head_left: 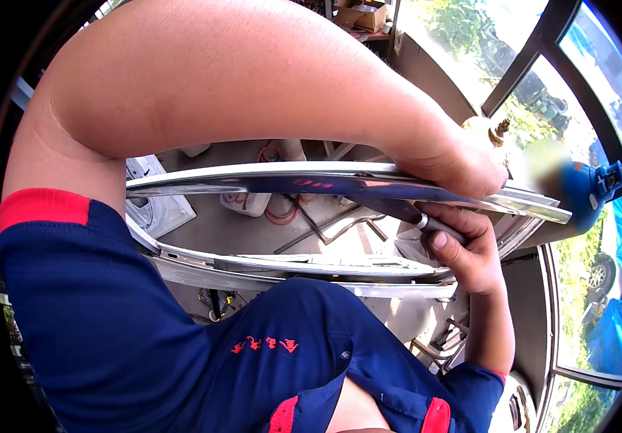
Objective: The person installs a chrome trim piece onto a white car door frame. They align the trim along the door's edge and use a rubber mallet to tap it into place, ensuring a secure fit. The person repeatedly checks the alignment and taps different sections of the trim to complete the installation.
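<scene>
A long door window frame [289, 270], pale and metallic, stretches across in front of my body. Its upper side carries a shiny, mirror-like trim strip [253, 183]. My left arm arches over the top, and my left hand [462, 169] is closed over the right part of this strip; some of its fingers are hidden behind. Just below, my right hand [473, 252] grips the dark handle of a knife [391, 208]. The knife's metal blade points left and lies against the strip's lower edge; its tip is hard to make out there.
Beyond the frame, a white panel [166, 213], a white plastic container [246, 203], a red hose [282, 215] and dark bent rods [318, 227] lie on the floor. A blue gas cylinder [581, 195] stands at right beside large windows. A cardboard box [361, 16] sits at the back.
</scene>
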The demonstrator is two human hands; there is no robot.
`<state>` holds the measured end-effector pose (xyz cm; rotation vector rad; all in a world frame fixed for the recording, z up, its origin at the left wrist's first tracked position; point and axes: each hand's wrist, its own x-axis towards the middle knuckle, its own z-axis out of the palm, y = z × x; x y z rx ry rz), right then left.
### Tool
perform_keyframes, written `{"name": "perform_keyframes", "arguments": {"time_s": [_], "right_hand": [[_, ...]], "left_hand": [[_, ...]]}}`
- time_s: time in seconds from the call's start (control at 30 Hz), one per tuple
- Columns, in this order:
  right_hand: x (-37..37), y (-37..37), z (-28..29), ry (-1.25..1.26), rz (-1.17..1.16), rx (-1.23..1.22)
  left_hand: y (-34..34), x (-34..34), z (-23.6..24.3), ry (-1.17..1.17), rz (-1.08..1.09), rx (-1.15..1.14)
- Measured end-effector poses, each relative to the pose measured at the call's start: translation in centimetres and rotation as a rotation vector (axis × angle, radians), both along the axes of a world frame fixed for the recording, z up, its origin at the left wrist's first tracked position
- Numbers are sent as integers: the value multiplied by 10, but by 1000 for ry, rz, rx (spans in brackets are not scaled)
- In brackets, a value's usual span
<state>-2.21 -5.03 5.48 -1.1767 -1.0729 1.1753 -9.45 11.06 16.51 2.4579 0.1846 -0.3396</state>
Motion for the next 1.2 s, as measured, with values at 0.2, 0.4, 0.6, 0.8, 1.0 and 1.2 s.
{"name": "perform_keyframes", "arguments": {"time_s": [0.2, 0.4, 0.6, 0.8, 1.0, 1.2], "right_hand": [[16, 7, 6, -268, 23, 135], [16, 9, 15, -317, 72, 73], [16, 9, 11, -379, 66, 212], [15, 10, 13, -452, 70, 237], [14, 11, 13, -459, 71, 240], [15, 12, 11, -514, 87, 288]], "left_hand": [[5, 10, 1, 66, -32, -24], [6, 9, -2, 108, -31, -71], [5, 7, 2, 147, -43, -101], [6, 14, 0, 163, -158, -58], [7, 23, -2, 151, -163, -77], [7, 27, -4, 127, -160, -87]]}}
